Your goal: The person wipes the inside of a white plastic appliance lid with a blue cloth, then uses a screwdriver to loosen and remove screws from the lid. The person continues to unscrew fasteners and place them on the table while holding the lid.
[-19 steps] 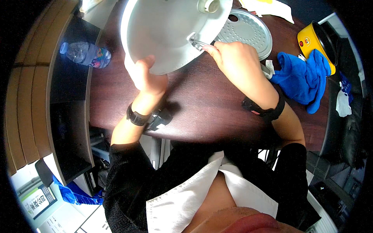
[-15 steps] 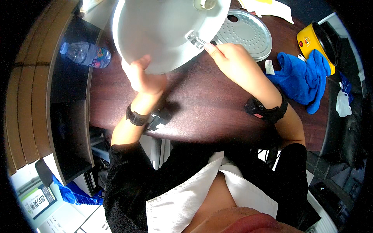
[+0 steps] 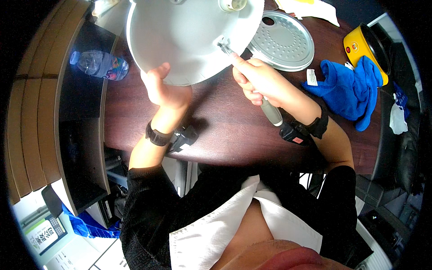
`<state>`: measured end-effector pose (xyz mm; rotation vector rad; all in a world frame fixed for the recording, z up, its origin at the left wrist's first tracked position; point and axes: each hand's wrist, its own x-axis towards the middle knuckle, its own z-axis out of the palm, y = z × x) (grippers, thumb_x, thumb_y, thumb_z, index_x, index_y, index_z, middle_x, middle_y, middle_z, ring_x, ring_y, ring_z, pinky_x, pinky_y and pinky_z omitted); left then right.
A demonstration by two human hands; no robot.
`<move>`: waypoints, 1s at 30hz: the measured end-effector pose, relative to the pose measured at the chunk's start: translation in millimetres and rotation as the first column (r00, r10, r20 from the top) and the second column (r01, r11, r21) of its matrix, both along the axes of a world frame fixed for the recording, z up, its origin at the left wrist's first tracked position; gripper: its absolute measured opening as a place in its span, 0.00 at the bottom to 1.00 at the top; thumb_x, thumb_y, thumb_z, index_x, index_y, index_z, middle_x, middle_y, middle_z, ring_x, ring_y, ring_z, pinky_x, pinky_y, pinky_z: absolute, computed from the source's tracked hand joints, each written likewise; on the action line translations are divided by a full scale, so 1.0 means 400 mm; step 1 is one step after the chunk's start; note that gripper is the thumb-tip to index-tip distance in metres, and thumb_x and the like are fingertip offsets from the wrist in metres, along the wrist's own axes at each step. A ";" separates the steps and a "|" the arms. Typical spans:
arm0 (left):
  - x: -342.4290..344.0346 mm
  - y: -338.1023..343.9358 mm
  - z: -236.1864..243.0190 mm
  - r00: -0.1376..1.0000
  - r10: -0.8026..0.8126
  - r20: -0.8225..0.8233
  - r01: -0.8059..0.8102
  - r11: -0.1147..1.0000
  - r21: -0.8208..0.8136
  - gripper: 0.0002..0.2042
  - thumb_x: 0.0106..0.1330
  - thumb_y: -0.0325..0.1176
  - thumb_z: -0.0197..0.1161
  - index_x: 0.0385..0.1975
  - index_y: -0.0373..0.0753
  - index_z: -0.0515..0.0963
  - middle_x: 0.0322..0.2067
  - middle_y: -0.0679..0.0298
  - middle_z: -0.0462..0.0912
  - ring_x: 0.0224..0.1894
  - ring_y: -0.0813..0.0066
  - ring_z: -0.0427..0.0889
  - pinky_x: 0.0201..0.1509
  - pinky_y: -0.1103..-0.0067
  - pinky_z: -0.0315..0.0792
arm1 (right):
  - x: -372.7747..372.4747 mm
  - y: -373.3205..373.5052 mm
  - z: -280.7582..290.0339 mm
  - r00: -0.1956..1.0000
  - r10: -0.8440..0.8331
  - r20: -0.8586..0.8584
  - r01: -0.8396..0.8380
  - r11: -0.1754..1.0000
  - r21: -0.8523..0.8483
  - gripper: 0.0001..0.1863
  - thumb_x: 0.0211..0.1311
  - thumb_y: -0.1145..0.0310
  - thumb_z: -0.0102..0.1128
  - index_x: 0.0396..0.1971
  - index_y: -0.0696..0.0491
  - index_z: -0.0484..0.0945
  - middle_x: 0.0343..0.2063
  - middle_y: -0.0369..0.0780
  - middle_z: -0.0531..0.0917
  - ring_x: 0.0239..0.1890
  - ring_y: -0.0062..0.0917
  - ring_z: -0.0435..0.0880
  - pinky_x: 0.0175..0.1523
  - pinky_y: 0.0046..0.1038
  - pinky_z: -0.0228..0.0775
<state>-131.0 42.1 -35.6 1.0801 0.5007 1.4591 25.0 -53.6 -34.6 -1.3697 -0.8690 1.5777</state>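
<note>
A large round white basin-like shell (image 3: 180, 40) is held up tilted over the far side of the table, its hollow side facing me. My left hand (image 3: 165, 90) grips its near-left rim, thumb over the edge and fingers hidden behind. In my closed right hand (image 3: 263, 83) is a peeler-like tool with a grey handle (image 3: 272, 112) and a small metal head (image 3: 224, 47). The head is at the shell's inner wall; whether it touches I cannot tell. A short cream cylindrical fitting (image 3: 236, 4) shows inside the shell near the top.
A grey perforated round disc (image 3: 288, 42) lies right of the shell. Further right are a blue cloth (image 3: 348, 92) and a yellow pot (image 3: 360, 47). A plastic bottle (image 3: 100, 64) lies at the left, by the dark shelf unit (image 3: 83, 148). The brown table (image 3: 216, 135) spans the middle.
My right hand has turned, so the tool's grey handle now shows below the fist and its metal head is seen more edge-on. The shell has shifted slightly left.
</note>
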 end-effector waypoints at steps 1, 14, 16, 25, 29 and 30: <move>0.000 -0.001 0.001 1.000 0.001 -0.001 -0.001 1.000 -0.010 0.30 0.43 0.40 0.50 0.50 0.33 0.63 0.44 0.55 0.67 0.49 0.61 0.67 0.53 0.67 0.63 | 0.000 0.001 0.001 1.000 0.003 -0.010 -0.003 1.000 -0.004 0.26 0.68 0.48 0.32 0.14 0.49 0.59 0.05 0.26 0.54 0.04 0.11 0.54 0.09 0.15 0.49; -0.016 -0.004 -0.015 0.988 -0.075 -0.132 0.090 0.990 0.108 0.29 0.41 0.39 0.49 0.47 0.33 0.65 0.43 0.54 0.67 0.48 0.59 0.67 0.53 0.66 0.61 | 0.002 0.010 0.004 0.976 0.028 -0.217 -0.050 0.994 -0.097 0.26 0.66 0.44 0.37 0.14 0.48 0.59 0.07 0.26 0.53 0.06 0.11 0.54 0.11 0.16 0.49; -0.017 -0.010 -0.010 0.988 -0.064 -0.140 0.081 0.990 0.119 0.29 0.41 0.39 0.49 0.47 0.34 0.65 0.42 0.55 0.67 0.48 0.59 0.67 0.54 0.66 0.61 | 0.002 0.010 -0.002 0.980 0.030 -0.196 -0.047 0.996 -0.079 0.26 0.66 0.44 0.37 0.15 0.48 0.59 0.07 0.26 0.53 0.06 0.11 0.54 0.11 0.16 0.49; -0.005 -0.014 -0.014 0.998 -0.043 -0.044 0.049 0.985 0.163 0.24 0.43 0.36 0.49 0.42 0.28 0.68 0.38 0.55 0.73 0.41 0.65 0.72 0.46 0.73 0.66 | 0.011 0.027 -0.053 0.448 -0.315 0.837 -0.169 0.889 0.425 0.26 0.64 0.53 0.45 0.12 0.56 0.73 0.07 0.44 0.72 0.10 0.35 0.73 0.17 0.34 0.66; -0.007 -0.008 -0.013 0.975 0.084 -0.205 -0.024 0.960 0.278 0.20 0.45 0.34 0.48 0.37 0.26 0.71 0.35 0.56 0.76 0.35 0.67 0.75 0.41 0.77 0.69 | 0.026 0.005 -0.004 0.092 -0.402 0.911 -0.246 0.877 0.412 0.24 0.60 0.53 0.50 0.13 0.55 0.78 0.10 0.47 0.75 0.15 0.41 0.77 0.23 0.37 0.70; -0.002 -0.005 -0.020 0.975 0.137 -0.177 -0.078 0.949 0.305 0.20 0.45 0.33 0.48 0.36 0.26 0.71 0.34 0.56 0.76 0.34 0.67 0.75 0.41 0.77 0.69 | 0.033 0.001 0.004 0.085 -0.387 0.918 -0.244 0.885 0.396 0.24 0.59 0.52 0.50 0.13 0.55 0.78 0.10 0.47 0.75 0.16 0.40 0.78 0.24 0.37 0.70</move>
